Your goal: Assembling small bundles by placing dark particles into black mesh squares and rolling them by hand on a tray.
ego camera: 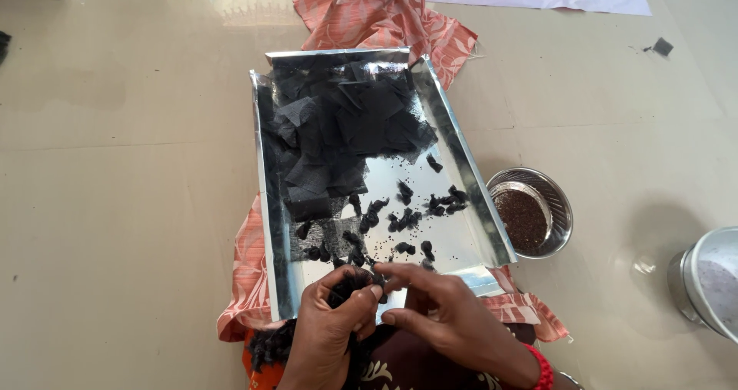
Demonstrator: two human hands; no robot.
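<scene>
Holding a small black net bundle [350, 284] at the near end of the metal tray [270, 205], your left hand [330, 332] has its grip clenched around it, thumb and fingers pinching the dark cloth. Your right hand [450, 321], a red bangle [544, 368] at its wrist, meets the bundle from the other side, fingertips [384, 273] pinching its top edge. On the tray: a heap of cut black net squares [342, 125] filling the far half; a scatter of small tied black bundles [400, 217] across the near half, with loose dark specks among them. Under the tray: an orange patterned cloth [384, 9], spread on the pale floor [123, 167]. Just right of the tray: a steel bowl of dark seeds [530, 212]. At the right edge: a steel container [707, 282], partly out of view.
</scene>
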